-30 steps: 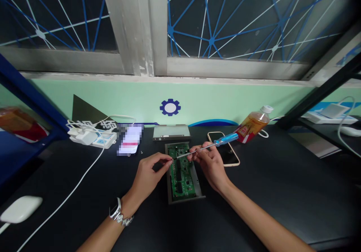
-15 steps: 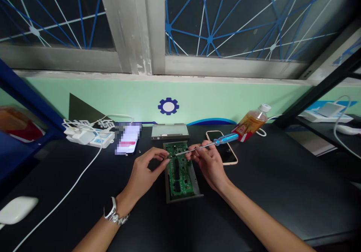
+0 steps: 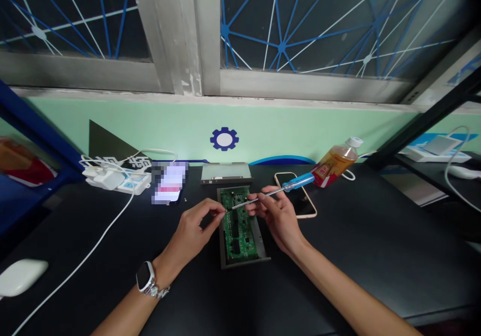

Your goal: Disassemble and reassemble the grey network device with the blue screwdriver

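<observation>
A green circuit board lies in an open metal tray on the dark desk. In my right hand is a screwdriver with a clear blue handle, held by its shaft. Its shaft slants down to the left, with the tip over the upper left part of the board. Close to that tip, the thumb and forefinger of my left hand are pinched together. Whatever is between them is too small to name.
Behind the tray lies a metal cover plate. A lit phone and a power strip are at the left. To the right are another phone and a drink bottle. A tiny metal piece lies beside the lit phone.
My left fingertips have closed together and drawn slightly left of the screwdriver tip. My right hand stays nearly in place with the screwdriver. The whole view has shifted a little.
</observation>
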The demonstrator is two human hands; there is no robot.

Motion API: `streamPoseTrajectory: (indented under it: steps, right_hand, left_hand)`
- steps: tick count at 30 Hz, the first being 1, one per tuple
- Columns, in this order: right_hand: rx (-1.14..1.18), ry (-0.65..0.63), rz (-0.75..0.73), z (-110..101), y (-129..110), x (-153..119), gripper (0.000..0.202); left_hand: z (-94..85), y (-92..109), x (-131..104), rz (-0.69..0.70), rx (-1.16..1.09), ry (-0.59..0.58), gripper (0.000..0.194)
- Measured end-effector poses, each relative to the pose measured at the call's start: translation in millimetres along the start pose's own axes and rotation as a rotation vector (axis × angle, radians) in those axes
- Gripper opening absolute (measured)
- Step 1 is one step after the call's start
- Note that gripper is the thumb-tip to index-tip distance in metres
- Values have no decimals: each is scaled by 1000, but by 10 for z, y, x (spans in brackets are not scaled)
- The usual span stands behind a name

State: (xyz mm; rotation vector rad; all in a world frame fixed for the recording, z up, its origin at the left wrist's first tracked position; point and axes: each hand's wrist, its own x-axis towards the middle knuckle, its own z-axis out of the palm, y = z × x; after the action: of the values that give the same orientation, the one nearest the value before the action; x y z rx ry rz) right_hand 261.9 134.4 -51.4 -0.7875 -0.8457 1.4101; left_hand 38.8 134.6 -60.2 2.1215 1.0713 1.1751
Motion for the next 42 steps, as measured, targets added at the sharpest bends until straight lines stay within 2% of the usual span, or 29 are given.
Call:
streamPoseTrajectory:
  steps: [5,12,17,21,23,26,30,35,42]
  right_hand:
    - [-27,75,27,-13,0,19,29]
    - [-36,149,35,2,-5,20,33]
    - [-21,145,42,24,19,-3,33]
    - [-12,144,2,13,-22,17,29]
    - [-12,176,-53,-30,-84,52,28]
    - [-37,200,-119,-122,-175,108,28]
    - [-76,175,-99,-184,-181,129,27]
    - [-105,114,-53,-154,-106,99,26]
    - [-111,94,-29,-164,-103,99,26]
  left_hand:
    - [43,40,-24,19,4,-9,6]
    - [45,97,-63,114,60,-33,11]
    - [46,96,-63,160,142,-63,14]
    - [-2,67,-29,135,170,-50,13]
    - [-97,21,-4,101,208,-33,12]
    - [-315,-117,42,13,379,-73,13]
    - [-548,-369,87,-39,604,-170,15]
    - [-600,-570,83,-74,695,-233,21]
    - [-650,-650,68,-75,747,-258,23]
